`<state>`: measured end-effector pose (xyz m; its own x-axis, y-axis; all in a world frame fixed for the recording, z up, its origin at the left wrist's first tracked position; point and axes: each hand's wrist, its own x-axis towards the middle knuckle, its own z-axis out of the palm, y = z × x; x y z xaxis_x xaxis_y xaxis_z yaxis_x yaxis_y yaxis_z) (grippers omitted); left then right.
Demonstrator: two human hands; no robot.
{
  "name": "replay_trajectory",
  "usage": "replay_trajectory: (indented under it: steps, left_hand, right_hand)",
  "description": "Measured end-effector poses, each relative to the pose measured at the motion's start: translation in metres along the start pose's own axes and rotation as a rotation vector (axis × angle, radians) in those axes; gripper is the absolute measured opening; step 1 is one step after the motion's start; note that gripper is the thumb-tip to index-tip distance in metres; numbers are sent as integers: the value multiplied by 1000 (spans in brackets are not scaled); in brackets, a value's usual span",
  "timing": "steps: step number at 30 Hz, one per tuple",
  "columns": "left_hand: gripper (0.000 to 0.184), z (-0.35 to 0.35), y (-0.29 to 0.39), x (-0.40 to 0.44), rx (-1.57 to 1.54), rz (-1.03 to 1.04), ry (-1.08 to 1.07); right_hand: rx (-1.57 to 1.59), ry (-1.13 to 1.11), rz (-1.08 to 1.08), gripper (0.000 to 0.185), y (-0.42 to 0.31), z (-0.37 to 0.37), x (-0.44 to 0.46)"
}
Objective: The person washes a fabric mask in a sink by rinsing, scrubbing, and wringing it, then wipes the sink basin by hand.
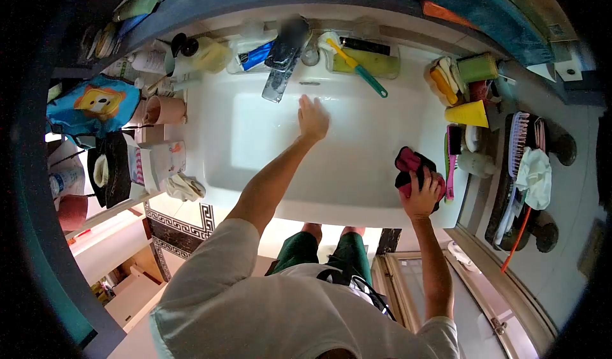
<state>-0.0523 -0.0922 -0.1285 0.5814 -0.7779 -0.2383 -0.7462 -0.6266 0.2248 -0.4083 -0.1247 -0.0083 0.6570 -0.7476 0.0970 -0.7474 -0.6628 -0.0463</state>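
My left hand reaches into the white sink basin, just in front of the faucet. Its fingers are stretched out with nothing in them. Whether water runs over the fingertips I cannot tell. On the basin's right ledge, my right hand grips a crumpled dark red and black cloth, its fingers bent over the near part. Behind the faucet's right side, a brush with a yellow and green handle lies slanting across a soap tray.
A blue tube lies left of the faucet. Along the right edge are a yellow tube, a pink brush and a purple hairbrush. On the left stand a pink cup, a blue pouch and a white box.
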Motion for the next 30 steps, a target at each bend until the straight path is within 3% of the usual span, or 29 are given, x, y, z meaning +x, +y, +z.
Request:
replay_trajectory:
  steps: [3,6,9,12,15,18,19,22,25,28,30]
  left_hand:
    - [58,32,-21,-13,250,384,60]
    - [62,-27,-2,-48,320,654,-106]
    - [63,-20,1,-88,257,821,-172]
    - [67,-4,-12,-95,148,708,-221]
    - [69,-20,-32,-78,309,495,-111]
    - [70,-28,-47,-59,244,443,-57]
    - [69,-29,-47,-51,205,455,44]
    - [69,-26,-44,-24,-228,372,71]
    - [70,-23,-24,-4,56,282,56]
    - [57,-20,-21,2,297,351,114]
    - [54,-21,-26,-3,291,360,113]
  right_hand:
    - [-11,-3,-1,62,1,4,-3]
    - [-29,-47,4,62,4,10,-8]
    - [-14,-80,12,61,3,6,-6]
    - [4,-46,7,62,4,4,-2]
    - [16,-7,2,63,2,2,-6]
    - [6,-42,22,63,0,3,-3]
    - [0,-67,23,63,2,4,-5]
    - [-16,-104,23,64,4,5,-5]
    - [-14,-64,21,62,2,3,-2]
    - [-22,-34,13,61,1,1,-2]
    - [-15,-20,9,61,1,2,-2]
